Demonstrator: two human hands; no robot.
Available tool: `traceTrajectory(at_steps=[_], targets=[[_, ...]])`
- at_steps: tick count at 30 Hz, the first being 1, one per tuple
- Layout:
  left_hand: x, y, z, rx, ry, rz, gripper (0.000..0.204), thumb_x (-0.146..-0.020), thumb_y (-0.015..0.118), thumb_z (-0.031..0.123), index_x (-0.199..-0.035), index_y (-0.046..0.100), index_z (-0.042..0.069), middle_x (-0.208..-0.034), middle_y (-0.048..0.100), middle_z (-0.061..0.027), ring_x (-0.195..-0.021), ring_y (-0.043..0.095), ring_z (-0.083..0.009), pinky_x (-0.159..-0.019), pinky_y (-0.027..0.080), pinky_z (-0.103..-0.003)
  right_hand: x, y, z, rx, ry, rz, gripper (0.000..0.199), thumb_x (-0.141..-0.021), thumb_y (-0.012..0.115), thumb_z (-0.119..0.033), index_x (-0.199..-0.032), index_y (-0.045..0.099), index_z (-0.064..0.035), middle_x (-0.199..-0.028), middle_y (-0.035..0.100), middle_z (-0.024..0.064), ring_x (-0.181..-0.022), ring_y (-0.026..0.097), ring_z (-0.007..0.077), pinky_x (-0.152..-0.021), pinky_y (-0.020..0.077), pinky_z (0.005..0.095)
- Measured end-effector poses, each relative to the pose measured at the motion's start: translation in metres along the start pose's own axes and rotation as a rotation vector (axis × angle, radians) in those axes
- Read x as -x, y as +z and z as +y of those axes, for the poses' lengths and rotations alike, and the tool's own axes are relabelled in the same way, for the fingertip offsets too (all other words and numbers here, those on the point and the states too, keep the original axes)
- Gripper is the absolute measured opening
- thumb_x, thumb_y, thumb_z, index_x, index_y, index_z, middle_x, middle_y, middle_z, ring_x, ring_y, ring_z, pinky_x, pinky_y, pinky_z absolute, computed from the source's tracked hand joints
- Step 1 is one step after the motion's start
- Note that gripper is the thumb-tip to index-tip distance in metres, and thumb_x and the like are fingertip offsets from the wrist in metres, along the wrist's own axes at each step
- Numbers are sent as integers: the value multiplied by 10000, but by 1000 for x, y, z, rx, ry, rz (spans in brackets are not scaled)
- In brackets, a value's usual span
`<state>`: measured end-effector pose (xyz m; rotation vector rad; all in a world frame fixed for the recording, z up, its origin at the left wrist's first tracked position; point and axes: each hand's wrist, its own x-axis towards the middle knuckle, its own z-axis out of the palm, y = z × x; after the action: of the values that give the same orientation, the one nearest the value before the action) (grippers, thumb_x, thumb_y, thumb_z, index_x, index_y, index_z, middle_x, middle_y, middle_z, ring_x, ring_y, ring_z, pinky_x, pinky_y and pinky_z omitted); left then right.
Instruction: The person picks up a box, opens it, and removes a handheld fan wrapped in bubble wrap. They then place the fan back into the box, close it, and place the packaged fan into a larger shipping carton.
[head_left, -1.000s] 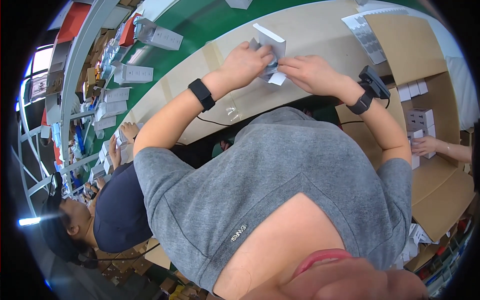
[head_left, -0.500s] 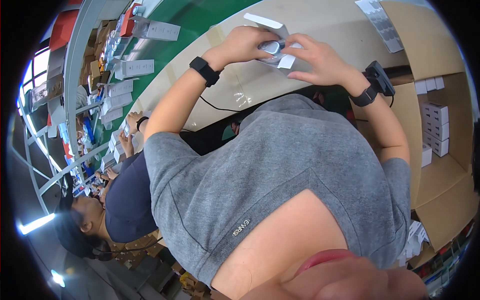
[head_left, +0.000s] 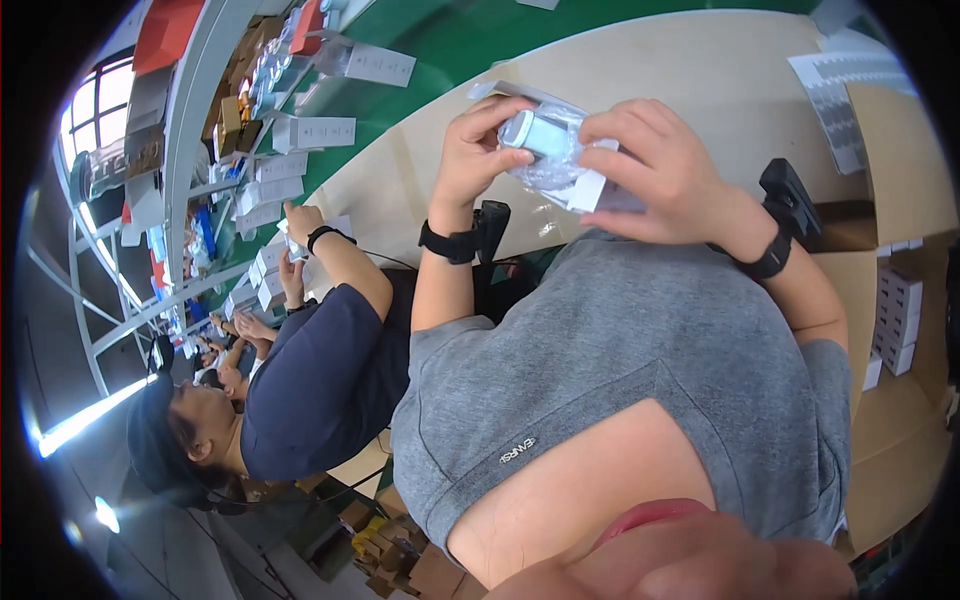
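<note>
In front of my chest, a light-blue and white device (head_left: 545, 138) lies in crinkled clear plastic wrap (head_left: 550, 177), partly inside an open white carton (head_left: 592, 194). My left hand (head_left: 478, 152) is closed round the device's left end, thumb on the near side and fingers on the far side. At the carton's right end my right hand (head_left: 655, 172) is closed on it, fingertips touching the wrap and thumb under the near edge. The palm side of the right hand and the device's right end are hidden. Each wrist wears a black strap with a small black unit.
The pale tabletop (head_left: 420, 150) runs beneath my hands. White patterned sheets (head_left: 830, 100) lie at its far right. To the right stands a large open cardboard box (head_left: 915, 350) with small white boxes inside. On the left a co-worker in dark clothing (head_left: 320, 370) sits along a green line carrying white cartons (head_left: 315, 133).
Both hands have come nearer to my body with the carton. The device now shows more of its length, out of the carton's left end. The view has shifted, with more of the co-worker visible.
</note>
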<state>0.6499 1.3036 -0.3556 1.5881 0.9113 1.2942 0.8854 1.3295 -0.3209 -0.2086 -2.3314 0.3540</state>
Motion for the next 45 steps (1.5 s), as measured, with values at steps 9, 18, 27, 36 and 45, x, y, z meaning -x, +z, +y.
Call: traceTrajectory(at_steps=[9,18,27,36,45], targets=[[10,15,24,-587,228,131,408,-615,751,119,-971,602,-12,-825,572,-82,-723,550,-168,-640,432,-247,12,30,-3,-169,375,53,926,-585,767,-202,-1309,221,-12,-1320,311,227,-1200,360,374,-980,332,388],[24,33,26,-772,379,4,348,-616,747,86,-916,597,-7,-811,585,-96,-648,546,-182,-547,432,-256,77,77,20,-275,607,-56,944,-619,745,-198,-1341,167,-11,-1321,315,219,-1206,348,362,-1002,310,375],[4,58,-10,-632,264,28,320,-634,738,98,-904,596,1,-775,563,-74,-637,528,-153,-540,417,-261,46,30,-6,187,364,110,763,-595,739,-197,-1239,365,-31,-1181,442,161,-1117,409,324,-934,340,389],[-52,92,-66,261,175,276,791,-641,750,226,-1260,315,-3,-1073,519,-132,-866,538,-196,-743,430,-283,44,-1,66,220,323,10,259,-677,667,-121,-872,530,-20,-938,521,103,-934,475,288,-784,386,369],[-34,139,-130,-150,143,175,930,-614,732,373,-1302,234,-4,-1171,466,-174,-1082,453,-312,-918,339,-387,42,-1,65,210,171,101,84,-739,602,-45,-770,546,9,-911,538,113,-889,515,269,-770,413,324]])
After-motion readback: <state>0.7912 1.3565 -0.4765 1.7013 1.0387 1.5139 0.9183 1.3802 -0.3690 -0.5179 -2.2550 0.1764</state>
